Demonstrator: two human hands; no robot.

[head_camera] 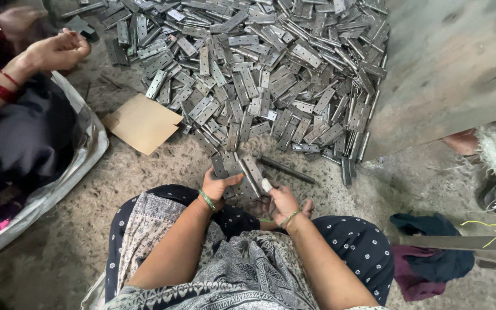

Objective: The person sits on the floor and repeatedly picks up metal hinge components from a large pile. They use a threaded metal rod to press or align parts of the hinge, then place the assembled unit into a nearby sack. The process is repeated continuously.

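— While seated, what do the fingers hold?
— Left hand (218, 185) and right hand (282, 201) both curl closed around a hinge stack (239, 172); hinge pile (259, 69) lies just beyond the fingertips.

Head-worn view, steeply downward, close over lap, probably seated

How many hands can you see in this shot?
4. The person's left hand and right hand hold hinges at bottom centre. A co-worker's two hands are top left, one below the other. More may be out of frame.
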